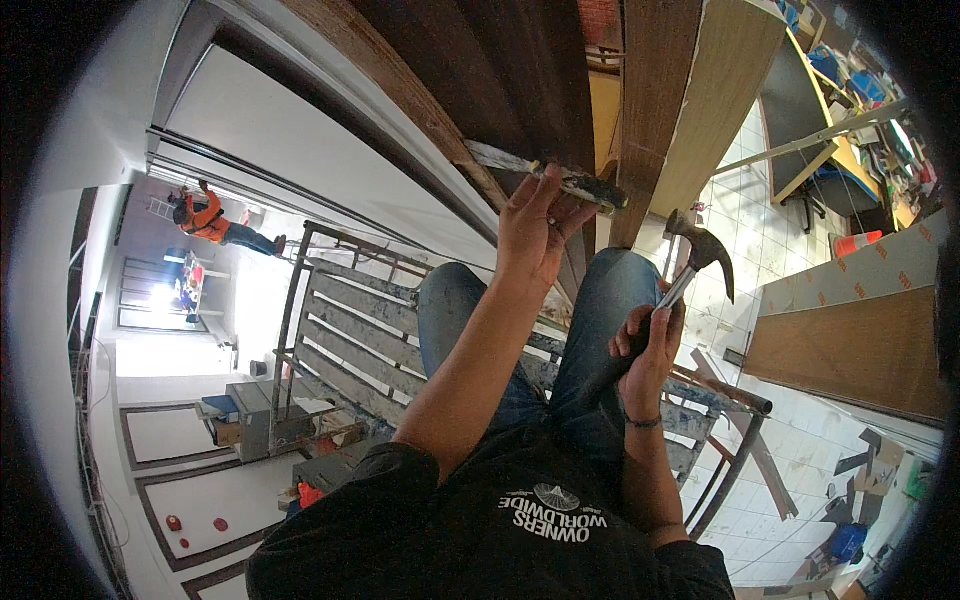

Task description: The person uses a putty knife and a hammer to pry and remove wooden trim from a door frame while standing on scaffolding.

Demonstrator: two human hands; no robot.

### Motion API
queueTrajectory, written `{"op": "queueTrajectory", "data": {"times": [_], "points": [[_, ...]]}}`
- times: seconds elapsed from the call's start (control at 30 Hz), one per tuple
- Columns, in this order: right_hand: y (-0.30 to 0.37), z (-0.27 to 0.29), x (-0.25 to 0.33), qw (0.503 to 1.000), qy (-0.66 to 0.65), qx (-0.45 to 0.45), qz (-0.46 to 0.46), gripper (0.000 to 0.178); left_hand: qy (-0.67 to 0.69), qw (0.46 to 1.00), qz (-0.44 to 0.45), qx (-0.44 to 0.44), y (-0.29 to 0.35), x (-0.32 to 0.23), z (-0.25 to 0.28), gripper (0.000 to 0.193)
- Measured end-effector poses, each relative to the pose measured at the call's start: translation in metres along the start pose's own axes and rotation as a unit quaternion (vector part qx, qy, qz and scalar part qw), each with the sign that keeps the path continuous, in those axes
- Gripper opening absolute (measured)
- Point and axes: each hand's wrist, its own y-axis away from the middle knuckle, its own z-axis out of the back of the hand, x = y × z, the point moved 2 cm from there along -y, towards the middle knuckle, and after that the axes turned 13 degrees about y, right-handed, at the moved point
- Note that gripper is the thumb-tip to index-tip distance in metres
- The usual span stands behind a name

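Note:
My left hand (532,225) is closed round a chisel (592,188) with a worn dark handle, yellow at its end. The chisel's white-smeared blade reaches left to the edge of a brown wooden frame (425,105); whether the tip bites into the wood, I cannot tell. In my right hand (650,350) is a claw hammer (705,248), gripped by its dark handle. Its metal head points up, a short way to the right of the chisel's handle end and apart from it. A dark brown panel (500,70) lies beyond my left hand.
Under my legs is a slatted scaffold platform (350,335) with metal rails (755,435). Wooden boards (650,110) rise just ahead. Far left, a person in orange (205,218) works up high. Right, a brown panel (850,345), an orange cone (856,243) and offcuts (885,450) are below.

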Motion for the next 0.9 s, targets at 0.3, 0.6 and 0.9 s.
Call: {"op": "queueTrajectory", "data": {"times": [0.3,0.6,0.9], "points": [[0.001,-0.020,0.010,0.998,-0.042,0.003,-0.035,0.035,0.022,1.000,-0.009,0.009,-0.005,0.001,0.006,0.022],[0.000,-0.026,0.019,0.996,-0.061,-0.067,-0.019,0.028,0.056,0.998,-0.014,0.009,-0.006,0.001,-0.008,0.015],[0.001,-0.019,0.017,0.995,-0.051,-0.080,-0.033,0.020,0.043,0.998,-0.032,0.014,-0.010,-0.004,-0.008,0.014]]}}
